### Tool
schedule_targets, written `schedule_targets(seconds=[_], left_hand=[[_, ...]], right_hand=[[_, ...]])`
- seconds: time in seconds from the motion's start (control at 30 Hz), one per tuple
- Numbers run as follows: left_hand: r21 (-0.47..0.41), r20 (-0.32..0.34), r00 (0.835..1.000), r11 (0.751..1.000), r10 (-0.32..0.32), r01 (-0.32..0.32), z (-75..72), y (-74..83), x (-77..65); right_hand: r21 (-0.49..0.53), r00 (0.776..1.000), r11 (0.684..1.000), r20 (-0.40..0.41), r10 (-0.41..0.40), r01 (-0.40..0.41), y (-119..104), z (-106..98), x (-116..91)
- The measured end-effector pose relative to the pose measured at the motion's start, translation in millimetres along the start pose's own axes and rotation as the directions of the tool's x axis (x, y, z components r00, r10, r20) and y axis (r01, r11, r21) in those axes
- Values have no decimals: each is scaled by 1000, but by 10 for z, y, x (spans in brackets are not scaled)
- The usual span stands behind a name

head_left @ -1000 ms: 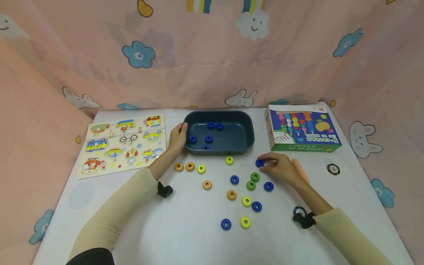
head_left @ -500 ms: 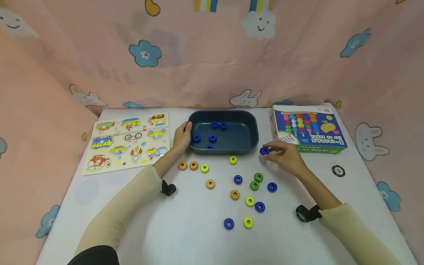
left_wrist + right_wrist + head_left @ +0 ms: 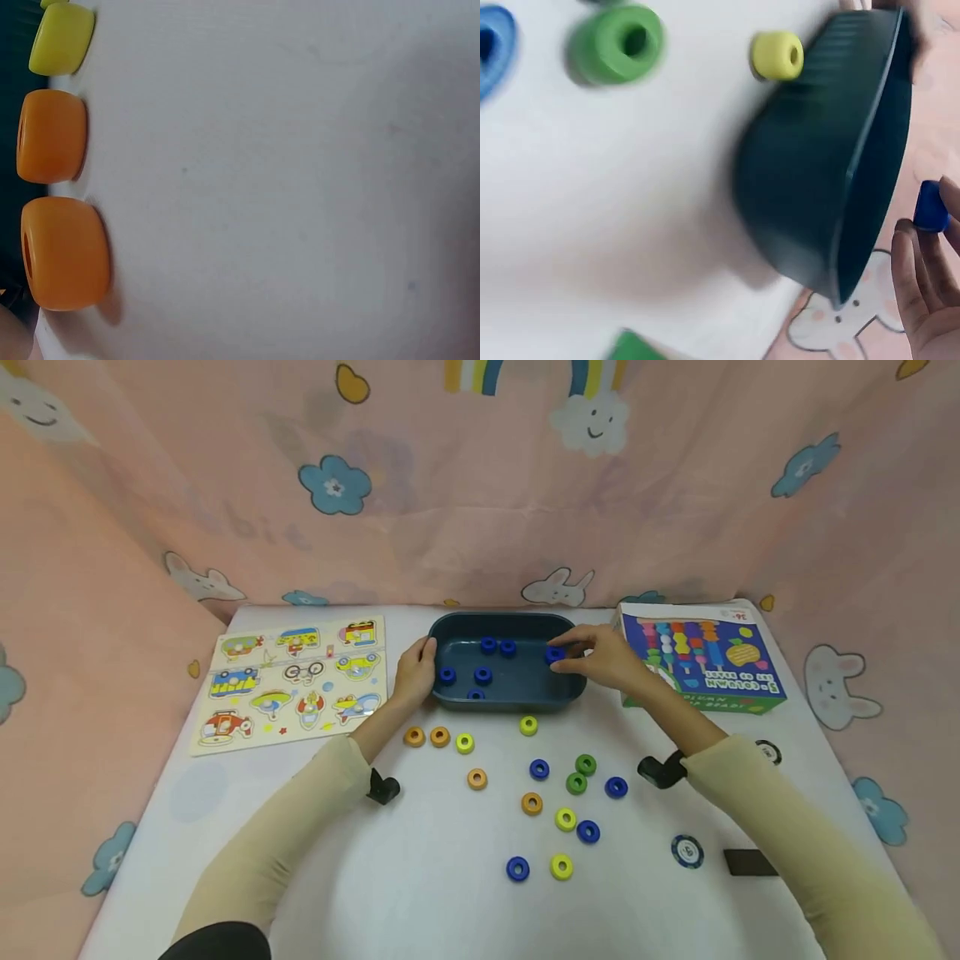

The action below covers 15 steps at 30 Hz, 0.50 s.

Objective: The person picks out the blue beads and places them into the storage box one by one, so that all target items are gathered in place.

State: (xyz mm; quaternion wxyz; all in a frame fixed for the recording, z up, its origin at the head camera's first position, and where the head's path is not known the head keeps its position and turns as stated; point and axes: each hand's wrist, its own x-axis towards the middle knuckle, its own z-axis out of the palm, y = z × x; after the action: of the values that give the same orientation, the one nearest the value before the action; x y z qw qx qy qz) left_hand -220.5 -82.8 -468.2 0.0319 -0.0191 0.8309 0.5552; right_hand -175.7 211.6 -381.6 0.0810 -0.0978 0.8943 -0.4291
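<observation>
My right hand [image 3: 606, 658] pinches a blue ring bead [image 3: 554, 655] between thumb and fingers, over the right end of a dark teal tray [image 3: 525, 700]. In the right wrist view that blue bead [image 3: 931, 207] is held above the tray's rim [image 3: 855, 161]. With my left hand [image 3: 415, 673] I grip the tray's left end. Several blue beads [image 3: 483, 676] lie inside the tray. In front of it, blue, green, yellow and orange beads are scattered, among them a yellow bead [image 3: 528, 725] and a green bead [image 3: 576, 783]. The left wrist view shows two orange beads [image 3: 66, 253] beside the tray.
A wooden vehicle puzzle board [image 3: 292, 685] lies to the left. A bead toy box [image 3: 705, 656] stands at the right, partly behind my right hand. Near my right forearm are a round chip [image 3: 687, 852] and a black rectangular piece [image 3: 750, 862]. A pink curtain [image 3: 450, 527] hangs behind the table.
My right hand has carried the blue bead from the table right of the tray, up and leftward, to over the tray's right end. My left hand keeps its grip on the tray.
</observation>
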Motion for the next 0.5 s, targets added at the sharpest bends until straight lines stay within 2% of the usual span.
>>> schedule_targets(seconds=[0.23, 0.5], left_hand=[[-3, -19, 999, 999, 47, -47, -1, -15, 44], [-7, -16, 999, 999, 35, -35, -7, -40, -4]], right_hand=[[-83, 997, 996, 75, -8, 15, -148, 54, 386], [-112, 990, 991, 130, -56, 71, -90, 181, 562]])
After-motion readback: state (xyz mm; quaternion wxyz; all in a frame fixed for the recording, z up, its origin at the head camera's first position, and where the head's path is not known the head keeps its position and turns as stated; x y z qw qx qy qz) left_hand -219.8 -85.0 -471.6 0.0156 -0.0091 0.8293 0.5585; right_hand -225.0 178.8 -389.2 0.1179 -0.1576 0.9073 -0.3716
